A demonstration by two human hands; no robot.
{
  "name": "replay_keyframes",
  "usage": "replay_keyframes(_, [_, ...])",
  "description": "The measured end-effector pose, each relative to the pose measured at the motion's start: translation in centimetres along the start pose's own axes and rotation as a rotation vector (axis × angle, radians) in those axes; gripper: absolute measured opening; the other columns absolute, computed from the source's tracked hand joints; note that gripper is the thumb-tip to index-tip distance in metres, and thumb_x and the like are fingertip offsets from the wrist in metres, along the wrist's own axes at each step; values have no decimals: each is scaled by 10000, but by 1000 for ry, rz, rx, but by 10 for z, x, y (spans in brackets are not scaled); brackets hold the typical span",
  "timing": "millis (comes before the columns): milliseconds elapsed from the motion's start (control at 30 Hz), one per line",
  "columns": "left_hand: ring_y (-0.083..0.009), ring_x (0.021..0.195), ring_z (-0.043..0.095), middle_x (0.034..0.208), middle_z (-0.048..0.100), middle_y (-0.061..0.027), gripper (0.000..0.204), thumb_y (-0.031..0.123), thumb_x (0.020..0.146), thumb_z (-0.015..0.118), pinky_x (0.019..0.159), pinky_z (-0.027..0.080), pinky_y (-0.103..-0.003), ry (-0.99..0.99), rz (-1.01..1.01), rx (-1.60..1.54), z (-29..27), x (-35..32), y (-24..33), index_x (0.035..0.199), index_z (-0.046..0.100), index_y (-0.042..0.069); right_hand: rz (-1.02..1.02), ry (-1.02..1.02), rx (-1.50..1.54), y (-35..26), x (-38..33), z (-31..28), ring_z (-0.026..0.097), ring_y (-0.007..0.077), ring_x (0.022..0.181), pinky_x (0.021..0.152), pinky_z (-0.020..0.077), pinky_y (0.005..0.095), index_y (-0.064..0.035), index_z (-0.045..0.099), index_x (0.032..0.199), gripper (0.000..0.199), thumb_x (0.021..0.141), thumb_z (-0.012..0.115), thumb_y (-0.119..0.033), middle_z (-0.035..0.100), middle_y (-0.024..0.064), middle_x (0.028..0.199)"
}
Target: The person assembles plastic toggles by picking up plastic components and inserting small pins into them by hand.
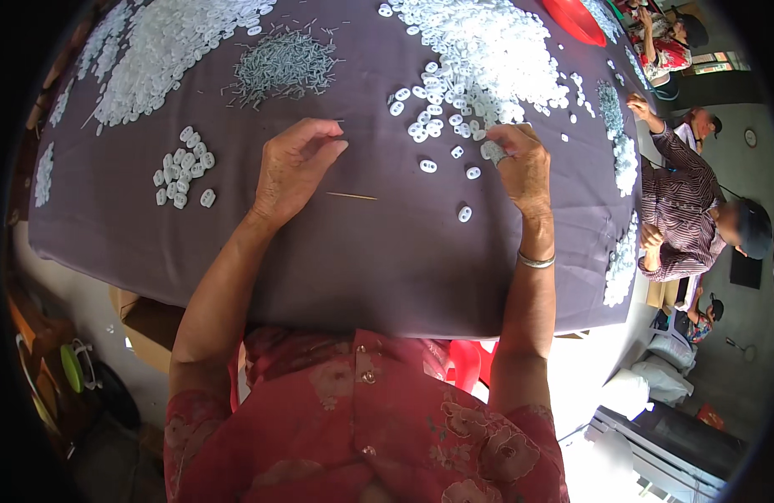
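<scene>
My left hand (299, 163) is raised over the dark tablecloth, its fingers curled and thumb bent toward them. A thin grey metal pin shows at the fingertips. Beyond it lies a heap of short metal pins (285, 67). At the near edge of a large heap of white two-holed plastic pieces (488, 50), my right hand (523, 163) is closed, with a greyish wrap (493, 152) around a finger; what its fingertips hold is hidden. Several loose pieces lie beside it, one being a white two-holed piece (465, 214). A thin wooden stick (352, 196) rests between my hands.
On the left sits a small cluster of white pieces (182, 172), with a bigger white heap (173, 50) behind. A red basin (576, 18) stands at the far right. Along the right edge are more piles (622, 260), with a person in a striped shirt (676, 210) beyond.
</scene>
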State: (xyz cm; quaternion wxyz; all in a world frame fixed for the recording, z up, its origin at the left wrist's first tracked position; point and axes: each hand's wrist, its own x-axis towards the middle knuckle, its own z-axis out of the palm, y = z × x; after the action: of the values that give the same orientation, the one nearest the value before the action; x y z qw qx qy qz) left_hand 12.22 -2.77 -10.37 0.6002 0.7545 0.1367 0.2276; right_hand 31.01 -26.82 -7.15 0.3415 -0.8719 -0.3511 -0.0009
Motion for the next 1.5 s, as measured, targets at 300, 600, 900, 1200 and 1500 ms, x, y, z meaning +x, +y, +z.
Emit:
replay_keyframes(300, [-60,764,560,825,613,-2,144,38,800,663,709,476,-215,28,-15,44,2,1,1,939,627,25,-17,-180,-86,-23,3,19,573,157,654,616,464,283,-29,630,831,125,725,696,-36,626,64,777])
replay_keyframes(600, [-44,703,541,797,605,6,130,47,801,667,640,464,-196,35,12,1,2,2,-6,925,631,31,-42,-166,-8,-30,7,25,548,144,642,607,451,280,-20,616,846,126,729,662,-11,607,64,759])
replay_keyframes(900, [-32,683,524,791,588,15,115,18,805,660,608,444,-188,65,95,-99,5,2,-10,915,628,19,-165,-245,31,-40,11,28,542,122,665,613,450,258,-4,579,822,173,702,563,119,584,49,732])
replay_keyframes(1200, [-50,817,531,922,539,-4,215,-53,826,619,717,449,-184,-122,134,-238,5,2,1,1032,593,-1,-119,-274,501,-69,7,53,559,63,804,684,461,226,-2,593,936,163,810,557,95,605,23,864])
replay_keyframes(1500, [-84,853,590,937,610,-31,289,-25,772,680,702,507,-217,-51,105,-268,4,5,-7,1044,595,23,-257,-261,538,-103,11,78,517,62,745,689,436,218,-19,608,958,189,821,523,80,594,0,830])
